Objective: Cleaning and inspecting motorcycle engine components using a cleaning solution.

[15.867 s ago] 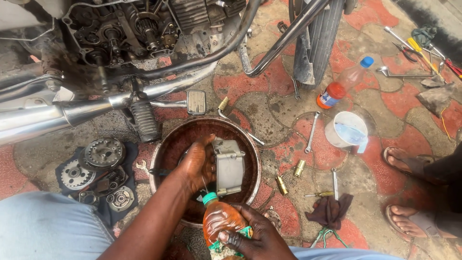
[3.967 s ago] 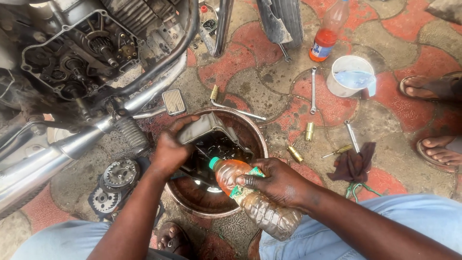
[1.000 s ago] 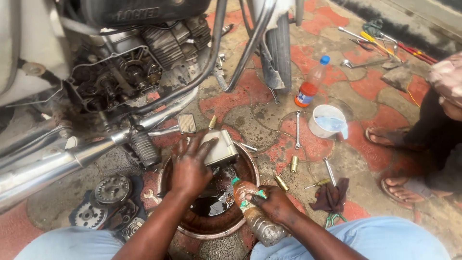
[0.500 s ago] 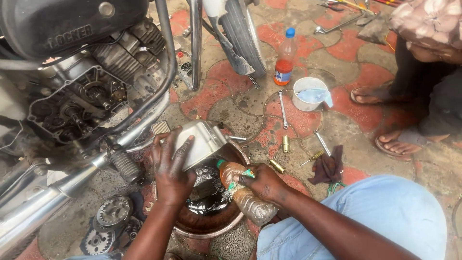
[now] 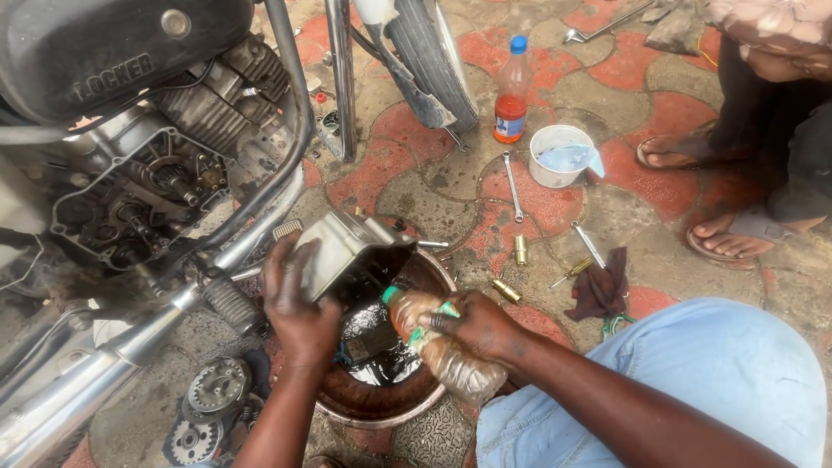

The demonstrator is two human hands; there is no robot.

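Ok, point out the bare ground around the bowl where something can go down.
Bare paving lies between the bowl and the front tyre, left of the spanner. Right of the bowl it is crowded: brass parts, screwdriver, rag. Left, clutch plates and exhaust pipe fill the ground.

Lit by soft, even daylight from above, with only faint shadows under the motorcycle frame (image 5: 299, 130) and along the basin (image 5: 381, 407) rim. Glare on the dark liquid inside the basin and on the chrome exhaust pipe (image 5: 78, 390) at lower left; mild sheen on the black side cover (image 5: 113, 43). Sharp across the paved floor (image 5: 433, 186) and both hands, slightly soft and stretched toward the corners, with wide-angle bending of straight lines near the edges.
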